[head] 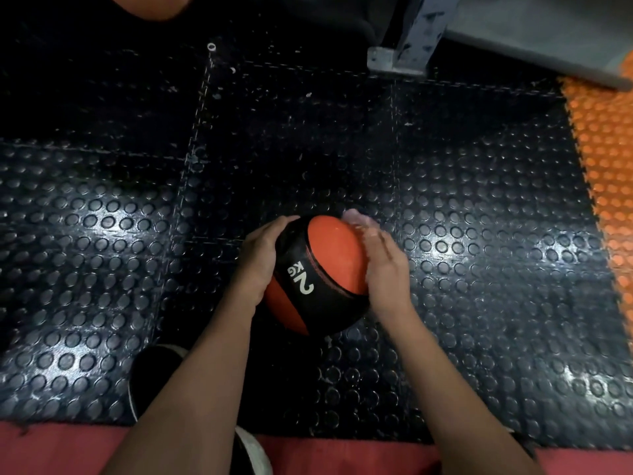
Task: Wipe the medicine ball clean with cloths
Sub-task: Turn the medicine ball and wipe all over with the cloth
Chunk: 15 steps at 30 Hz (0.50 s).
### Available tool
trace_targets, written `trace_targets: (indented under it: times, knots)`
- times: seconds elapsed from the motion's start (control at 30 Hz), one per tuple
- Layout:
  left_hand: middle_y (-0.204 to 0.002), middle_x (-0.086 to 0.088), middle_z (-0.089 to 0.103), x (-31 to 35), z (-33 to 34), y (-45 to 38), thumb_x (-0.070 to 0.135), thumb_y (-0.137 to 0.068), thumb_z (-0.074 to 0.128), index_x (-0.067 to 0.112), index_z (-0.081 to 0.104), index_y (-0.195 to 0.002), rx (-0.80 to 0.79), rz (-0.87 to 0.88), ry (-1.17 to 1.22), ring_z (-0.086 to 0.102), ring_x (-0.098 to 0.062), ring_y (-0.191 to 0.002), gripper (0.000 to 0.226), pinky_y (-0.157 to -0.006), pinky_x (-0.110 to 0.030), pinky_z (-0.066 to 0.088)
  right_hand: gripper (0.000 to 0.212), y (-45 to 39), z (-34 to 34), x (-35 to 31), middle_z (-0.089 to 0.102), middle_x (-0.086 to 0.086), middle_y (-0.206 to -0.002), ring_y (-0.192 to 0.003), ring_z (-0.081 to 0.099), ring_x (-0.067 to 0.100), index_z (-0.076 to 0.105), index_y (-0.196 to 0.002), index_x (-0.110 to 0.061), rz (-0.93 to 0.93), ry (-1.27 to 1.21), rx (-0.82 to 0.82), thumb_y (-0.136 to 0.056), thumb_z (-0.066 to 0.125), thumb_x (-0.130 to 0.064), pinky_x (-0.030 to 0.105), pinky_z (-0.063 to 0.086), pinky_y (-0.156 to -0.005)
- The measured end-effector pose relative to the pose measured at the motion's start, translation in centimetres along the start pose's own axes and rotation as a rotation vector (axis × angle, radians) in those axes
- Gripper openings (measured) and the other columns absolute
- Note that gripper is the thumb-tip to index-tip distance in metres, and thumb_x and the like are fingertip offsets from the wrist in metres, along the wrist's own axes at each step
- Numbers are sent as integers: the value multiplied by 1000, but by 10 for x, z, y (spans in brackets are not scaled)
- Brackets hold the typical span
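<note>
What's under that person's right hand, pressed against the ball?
A pale cloth pokes out past the right hand, against the medicine ball. Most of the cloth is hidden beneath the palm. The left hand steadies the ball's other side.

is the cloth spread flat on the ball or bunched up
Bunched, as far as shows: only a pale crumpled bit of cloth pokes out past the right hand on the medicine ball.
</note>
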State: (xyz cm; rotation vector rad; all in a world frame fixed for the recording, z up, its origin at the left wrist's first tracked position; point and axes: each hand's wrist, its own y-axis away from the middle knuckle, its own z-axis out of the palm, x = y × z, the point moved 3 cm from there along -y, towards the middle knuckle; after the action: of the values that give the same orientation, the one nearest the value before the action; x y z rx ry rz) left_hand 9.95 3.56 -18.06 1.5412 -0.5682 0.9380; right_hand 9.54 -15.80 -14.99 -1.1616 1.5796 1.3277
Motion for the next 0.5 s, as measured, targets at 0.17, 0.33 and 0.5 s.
trace_targets:
  times: [0.17, 0.33, 0.5]
  knots:
    - [-110, 5, 80, 7, 4, -1, 48, -97, 54, 33, 80, -113, 2, -21, -64, 73, -17, -110, 34, -107, -46, 52, 42, -24, -6, 0, 72, -9, -120, -129, 62, 20, 78, -108, -27, 412, -100, -63, -113, 36, -30, 40, 47, -113]
    - [-113, 3, 79, 4, 0, -1, 43, -99, 53, 29, 80, -115, 0, 1, -18, 73, -17, -111, 34, -109, -45, 50, 30, 1, 14, -29, 60, -36, -129, -132, 45, -13, 76, -120, -44, -187, 254, -56, -110, 48, -37, 11, 23, -116]
    - [-110, 5, 80, 5, 2, -1, 49, -94, 56, 31, 80, -112, -2, 8, -49, 74, -15, -108, 36, -105, -42, 53, 36, -29, -4, 7, 68, -20, -134, -132, 58, 5, 71, -129, -44, 3, 133, -104, -112, 39, -41, 40, 43, -118]
